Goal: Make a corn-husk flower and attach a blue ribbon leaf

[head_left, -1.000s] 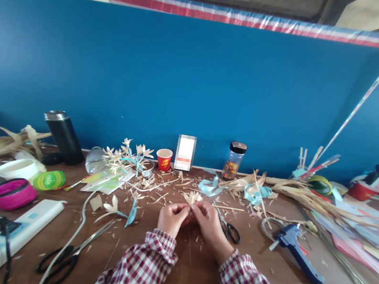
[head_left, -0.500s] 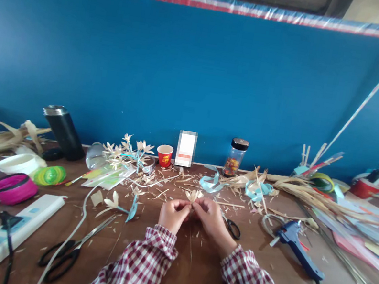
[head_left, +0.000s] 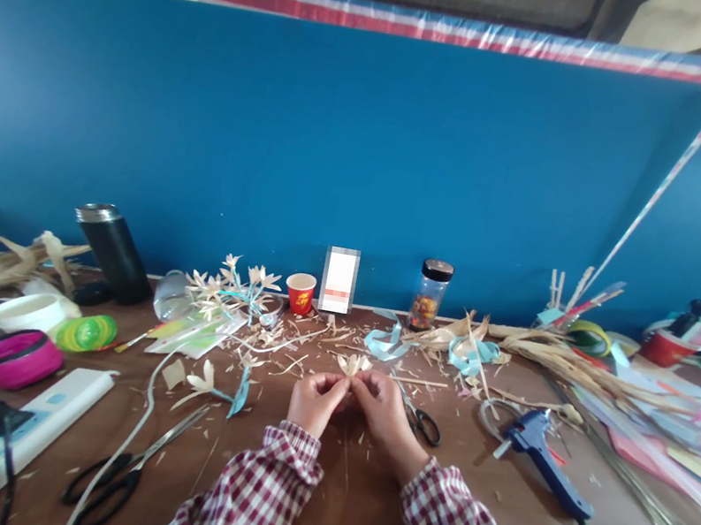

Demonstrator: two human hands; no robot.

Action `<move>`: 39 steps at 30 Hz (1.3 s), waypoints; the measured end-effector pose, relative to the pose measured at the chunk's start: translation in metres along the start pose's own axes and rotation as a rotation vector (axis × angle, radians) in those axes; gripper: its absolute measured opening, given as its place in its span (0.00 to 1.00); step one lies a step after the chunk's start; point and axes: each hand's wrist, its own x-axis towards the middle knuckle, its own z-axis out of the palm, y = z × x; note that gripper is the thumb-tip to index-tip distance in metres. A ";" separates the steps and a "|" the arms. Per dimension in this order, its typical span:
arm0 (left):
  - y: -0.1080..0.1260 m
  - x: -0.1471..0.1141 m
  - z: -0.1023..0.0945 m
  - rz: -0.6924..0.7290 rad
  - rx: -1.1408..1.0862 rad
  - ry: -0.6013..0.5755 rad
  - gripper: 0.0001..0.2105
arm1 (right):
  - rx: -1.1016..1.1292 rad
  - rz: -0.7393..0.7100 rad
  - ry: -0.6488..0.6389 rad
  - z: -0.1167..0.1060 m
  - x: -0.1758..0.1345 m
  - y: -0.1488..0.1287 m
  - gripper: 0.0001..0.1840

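Note:
A small cream flower that looks made of dried husk stands up between my fingertips, petals spread at the top. My left hand pinches its base from one side. From the other side my right hand pinches the same base, thumb and fingers meeting the left ones. The flower's lower end is hidden by my fingers. Just beyond my right hand lies a small pair of scissors, partly covered by it. Left of my hands a cream flower with a blue stem rests on the table.
Large black-handled scissors and a white power strip lie at left. A blue glue gun with its cord is at right. Behind my hands stand a red paper cup, a lidded jar and a bunch of husk flowers.
The camera view has shifted slightly, so everything sits a little lower and to the left. Both hands keep their pinch on the flower, with hardly any movement.

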 end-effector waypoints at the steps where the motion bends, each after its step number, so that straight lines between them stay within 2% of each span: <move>1: 0.000 0.001 0.000 -0.022 -0.030 0.002 0.12 | 0.019 0.004 -0.007 0.000 0.000 0.000 0.17; 8: -0.002 0.002 -0.002 0.030 0.019 0.018 0.11 | 0.057 0.011 -0.014 0.002 0.000 -0.002 0.21; 12: -0.001 0.000 -0.002 0.075 0.055 0.042 0.09 | 0.022 0.011 -0.003 0.003 -0.001 -0.006 0.19; 15: 0.001 -0.001 -0.003 0.131 0.128 0.040 0.10 | 0.059 0.007 -0.045 0.002 -0.001 -0.009 0.17; 17: 0.002 -0.001 -0.004 0.183 0.196 0.045 0.10 | 0.049 -0.049 -0.029 0.001 -0.002 -0.012 0.14; 22: 0.002 -0.003 -0.003 0.288 0.339 0.101 0.10 | -0.195 -0.285 0.202 -0.003 -0.007 -0.026 0.07; 25: 0.003 -0.006 -0.002 0.328 0.381 0.107 0.09 | -0.288 -0.360 0.200 -0.004 -0.008 -0.031 0.06; 30: 0.003 -0.008 -0.002 0.356 0.433 0.045 0.09 | -0.304 -0.352 0.223 -0.005 -0.006 -0.027 0.06; 37: 0.003 -0.009 -0.002 0.378 0.461 0.055 0.08 | -0.310 -0.372 0.215 -0.007 -0.007 -0.027 0.08; 39: 0.003 -0.009 -0.002 0.376 0.452 0.056 0.08 | -0.252 -0.352 0.198 -0.007 -0.007 -0.027 0.11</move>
